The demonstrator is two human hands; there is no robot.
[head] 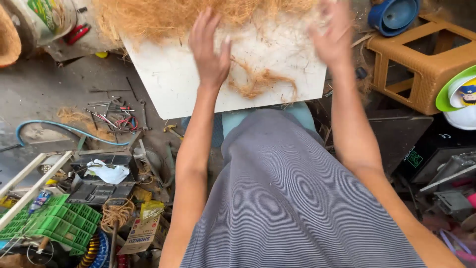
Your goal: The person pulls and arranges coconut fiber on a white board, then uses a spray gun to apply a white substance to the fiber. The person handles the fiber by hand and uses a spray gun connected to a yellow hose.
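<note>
Above, left hand spread open, palm down, on a white board; right hand blurred, fingers open, at the edge of the brown fibre pile. Between both hands, nearer the left, a loose fibre strand lies on the board

a white tabletop, scratched and smudged, carries a big heap of brown fibre along its far edge and a small loose tuft nearer.
</note>
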